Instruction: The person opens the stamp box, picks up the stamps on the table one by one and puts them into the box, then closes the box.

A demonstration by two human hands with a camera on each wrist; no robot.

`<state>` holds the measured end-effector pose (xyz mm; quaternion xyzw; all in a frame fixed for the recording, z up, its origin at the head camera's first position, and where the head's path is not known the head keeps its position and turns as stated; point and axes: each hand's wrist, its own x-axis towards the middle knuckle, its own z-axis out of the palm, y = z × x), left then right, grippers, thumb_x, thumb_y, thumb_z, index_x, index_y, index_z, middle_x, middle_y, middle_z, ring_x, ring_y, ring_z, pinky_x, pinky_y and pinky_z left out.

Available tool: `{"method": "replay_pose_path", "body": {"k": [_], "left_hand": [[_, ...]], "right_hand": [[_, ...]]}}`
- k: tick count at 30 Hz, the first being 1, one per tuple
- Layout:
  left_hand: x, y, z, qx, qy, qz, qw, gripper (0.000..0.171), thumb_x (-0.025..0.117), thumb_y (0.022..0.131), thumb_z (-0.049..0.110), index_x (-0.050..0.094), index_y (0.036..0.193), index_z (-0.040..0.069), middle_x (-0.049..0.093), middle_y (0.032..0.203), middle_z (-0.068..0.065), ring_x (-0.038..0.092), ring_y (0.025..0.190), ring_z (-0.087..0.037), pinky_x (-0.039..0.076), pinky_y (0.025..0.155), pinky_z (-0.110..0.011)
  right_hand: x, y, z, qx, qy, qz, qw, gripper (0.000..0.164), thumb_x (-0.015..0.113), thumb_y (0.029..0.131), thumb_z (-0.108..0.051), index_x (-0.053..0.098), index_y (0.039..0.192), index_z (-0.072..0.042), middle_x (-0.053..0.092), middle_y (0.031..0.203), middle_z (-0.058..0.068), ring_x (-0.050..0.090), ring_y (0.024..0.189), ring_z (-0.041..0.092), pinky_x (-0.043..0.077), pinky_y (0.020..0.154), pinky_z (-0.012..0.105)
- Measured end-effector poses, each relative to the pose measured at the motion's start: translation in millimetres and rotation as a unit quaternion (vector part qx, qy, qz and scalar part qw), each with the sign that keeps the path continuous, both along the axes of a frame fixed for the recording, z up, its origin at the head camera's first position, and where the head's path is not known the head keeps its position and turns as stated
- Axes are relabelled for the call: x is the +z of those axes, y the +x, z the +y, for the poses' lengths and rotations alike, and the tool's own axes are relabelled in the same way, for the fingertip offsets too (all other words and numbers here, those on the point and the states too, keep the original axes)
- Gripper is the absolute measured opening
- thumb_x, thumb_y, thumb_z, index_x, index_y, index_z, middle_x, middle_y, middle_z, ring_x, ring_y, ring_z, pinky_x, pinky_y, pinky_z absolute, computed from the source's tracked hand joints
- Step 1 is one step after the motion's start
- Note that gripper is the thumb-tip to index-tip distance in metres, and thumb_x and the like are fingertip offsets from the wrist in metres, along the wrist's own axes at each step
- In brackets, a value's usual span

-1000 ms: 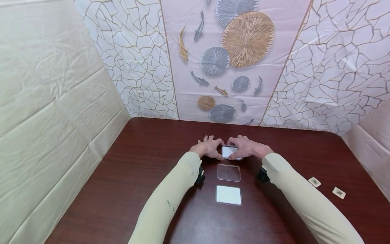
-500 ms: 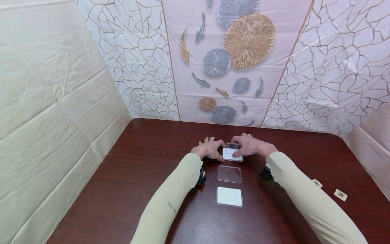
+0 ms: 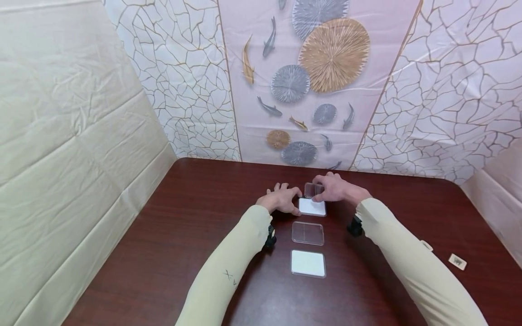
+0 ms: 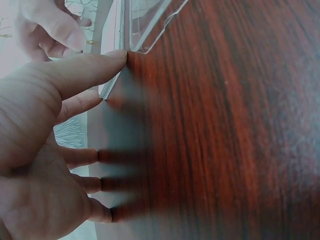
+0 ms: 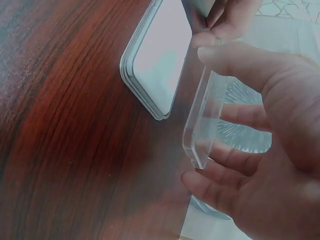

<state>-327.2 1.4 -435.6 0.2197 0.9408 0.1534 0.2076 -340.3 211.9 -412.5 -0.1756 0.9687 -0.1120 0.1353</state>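
Note:
In the head view my left hand [image 3: 279, 199] steadies a flat clear plastic case with a white insert [image 3: 311, 207], thumb and index finger at the corners of its left end. The left wrist view shows the other fingertips [image 4: 104, 212] resting on the table. Behind the case, my right hand [image 3: 335, 187] holds a transparent plastic lid [image 5: 206, 117] by its edges, thumb on one side and fingers on the other. The lid stands tilted and apart from the case.
Closer to me on the dark wooden table [image 3: 163, 253] lies another clear lid [image 3: 307, 233]. Nearer still is a second case with a white insert [image 3: 308, 263]. At the right are two small tiles, one with a dark picture [image 3: 457, 261], the other [image 3: 426, 245] partly behind my right sleeve.
My right hand has lifted the clear lid off the white case and moved it back, uncovering the white insert. My left hand has stayed at the case's left end.

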Motion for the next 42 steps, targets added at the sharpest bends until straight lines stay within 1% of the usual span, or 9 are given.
{"method": "replay_pose_path", "body": {"k": [8, 16, 22, 29, 35, 42], "left_hand": [[0.4, 0.0, 0.8, 0.002, -0.003, 0.004, 1.0, 0.056, 0.073, 0.085, 0.046, 0.049, 0.134, 0.032, 0.029, 0.153, -0.01, 0.017, 0.147, -0.036, 0.016, 0.117, -0.064], [0.8, 1.0, 0.2, 0.004, -0.003, -0.006, 1.0, 0.055, 0.072, 0.086, 0.047, 0.048, 0.134, 0.033, 0.023, 0.158, -0.011, 0.013, 0.149, -0.036, 0.015, 0.118, -0.063], [0.8, 0.9, -0.4, 0.002, -0.004, -0.005, 1.0, 0.055, 0.071, 0.086, 0.047, 0.048, 0.135, 0.033, 0.024, 0.158, -0.011, 0.013, 0.149, -0.036, 0.014, 0.117, -0.064], [-0.4, 0.4, -1.2, 0.005, -0.003, -0.005, 1.0, 0.055, 0.072, 0.086, 0.047, 0.048, 0.133, 0.033, 0.024, 0.158, -0.011, 0.014, 0.149, -0.036, 0.014, 0.117, -0.064], [-0.4, 0.7, -0.9, 0.008, -0.005, -0.004, 0.9999, 0.055, 0.072, 0.085, 0.048, 0.049, 0.133, 0.033, 0.024, 0.158, -0.011, 0.014, 0.149, -0.036, 0.015, 0.118, -0.063], [-0.2, -0.2, -1.1, 0.003, 0.002, -0.003, 1.0, 0.055, 0.073, 0.085, 0.047, 0.05, 0.133, 0.033, 0.026, 0.156, -0.01, 0.015, 0.148, -0.035, 0.015, 0.117, -0.063]], "right_hand": [[-4.4, -9.1, -3.2, -0.014, -0.002, 0.013, 1.0, 0.06, 0.072, 0.085, -0.041, 0.055, 0.131, -0.007, 0.054, 0.118, 0.022, 0.043, 0.11, 0.042, 0.041, 0.091, 0.052], [-9.5, -16.0, -6.8, -0.025, -0.011, 0.013, 1.0, 0.06, 0.071, 0.085, -0.04, 0.054, 0.132, -0.006, 0.053, 0.12, 0.023, 0.042, 0.111, 0.042, 0.04, 0.092, 0.053], [-12.3, -18.2, -8.0, -0.031, -0.014, 0.009, 0.999, 0.061, 0.071, 0.085, -0.038, 0.053, 0.133, -0.006, 0.052, 0.123, 0.024, 0.041, 0.111, 0.042, 0.04, 0.093, 0.053], [-14.4, -21.2, -9.9, -0.037, -0.01, -0.002, 0.999, 0.062, 0.071, 0.085, -0.038, 0.052, 0.135, -0.007, 0.051, 0.123, 0.024, 0.04, 0.107, 0.04, 0.041, 0.089, 0.051], [-16.6, -24.0, -12.3, -0.036, -0.012, -0.004, 0.999, 0.06, 0.071, 0.085, -0.037, 0.053, 0.133, -0.006, 0.051, 0.122, 0.024, 0.039, 0.109, 0.04, 0.04, 0.09, 0.05], [-17.0, -25.5, -15.4, -0.04, -0.008, -0.001, 0.999, 0.06, 0.072, 0.084, -0.035, 0.053, 0.134, -0.006, 0.051, 0.125, 0.024, 0.039, 0.11, 0.039, 0.04, 0.092, 0.051]]}}
